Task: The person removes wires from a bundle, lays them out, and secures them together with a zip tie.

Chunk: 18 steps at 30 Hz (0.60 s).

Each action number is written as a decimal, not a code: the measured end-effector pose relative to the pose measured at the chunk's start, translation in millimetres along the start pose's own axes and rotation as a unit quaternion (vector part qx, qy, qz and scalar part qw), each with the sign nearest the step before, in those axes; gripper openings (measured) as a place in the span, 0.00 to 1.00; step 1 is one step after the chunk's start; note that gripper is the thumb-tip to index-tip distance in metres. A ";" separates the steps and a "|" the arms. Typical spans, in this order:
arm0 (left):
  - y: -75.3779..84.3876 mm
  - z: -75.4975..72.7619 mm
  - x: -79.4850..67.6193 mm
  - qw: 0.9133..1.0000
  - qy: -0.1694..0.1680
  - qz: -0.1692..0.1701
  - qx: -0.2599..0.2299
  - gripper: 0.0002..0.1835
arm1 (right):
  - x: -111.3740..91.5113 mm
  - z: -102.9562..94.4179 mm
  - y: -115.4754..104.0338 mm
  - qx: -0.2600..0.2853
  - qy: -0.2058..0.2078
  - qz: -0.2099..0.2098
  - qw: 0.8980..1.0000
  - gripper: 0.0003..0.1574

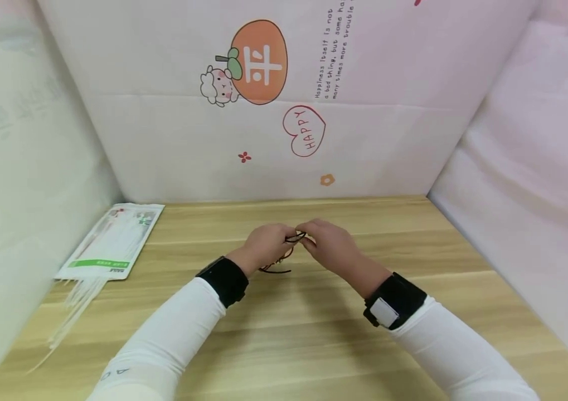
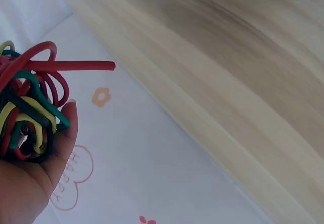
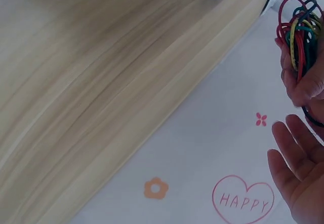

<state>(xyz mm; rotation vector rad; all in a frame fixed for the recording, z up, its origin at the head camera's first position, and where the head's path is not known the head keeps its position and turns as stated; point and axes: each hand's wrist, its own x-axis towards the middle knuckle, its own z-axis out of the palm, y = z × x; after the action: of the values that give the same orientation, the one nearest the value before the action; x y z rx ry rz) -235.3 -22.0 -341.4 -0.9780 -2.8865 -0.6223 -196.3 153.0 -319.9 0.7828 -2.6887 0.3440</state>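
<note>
A tangled bundle of coloured wires (image 2: 35,107), red, green, yellow and dark, is gripped in my left hand (image 1: 267,244). One red wire end sticks out sideways from it in the left wrist view. Over the middle of the table, my right hand (image 1: 331,245) meets the left, its thumb and forefinger pinching a dark loop of the wires (image 1: 295,238). A loose dark end hangs below the left hand. From the right wrist, the bundle shows in the left hand above several extended right-hand fingers (image 3: 291,153); the right thumb is hidden there.
A white packet (image 1: 113,239) with a green stripe lies at the table's left, thin white cable ties (image 1: 83,295) poking out of its near end. White printed sheeting (image 1: 173,150) walls the wooden table (image 1: 414,239) at the back and both sides.
</note>
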 end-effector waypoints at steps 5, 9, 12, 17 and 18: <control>-5.2 -5.8 -10.9 1.000 -0.007 -0.010 0.004 0.09 | 8.8 12.1 -7.0 0.004 0.025 -0.033 0.999 0.07; -9.3 -3.4 -16.6 1.000 -0.006 -0.023 -0.010 0.10 | 9.4 19.2 -9.8 -0.002 0.053 -0.053 0.997 0.05; -14.1 -1.3 -19.2 0.999 -0.002 -0.019 -0.025 0.13 | 10.9 22.7 -9.0 -0.010 0.064 -0.059 0.996 0.06; -23.3 -1.6 -21.8 0.999 0.001 -0.008 -0.031 0.17 | 17.5 21.6 -3.6 -0.005 0.070 -0.022 0.997 0.06; -24.9 -2.2 -22.3 0.999 0.001 -0.010 -0.032 0.17 | 19.1 21.1 -2.6 -0.002 0.069 -0.013 0.998 0.06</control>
<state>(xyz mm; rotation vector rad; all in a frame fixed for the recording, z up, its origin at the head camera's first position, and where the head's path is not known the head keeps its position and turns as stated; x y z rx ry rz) -232.4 -53.7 -351.8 -0.9552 -2.8959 -0.7208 -215.0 135.1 -331.9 0.7630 -2.5480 0.3736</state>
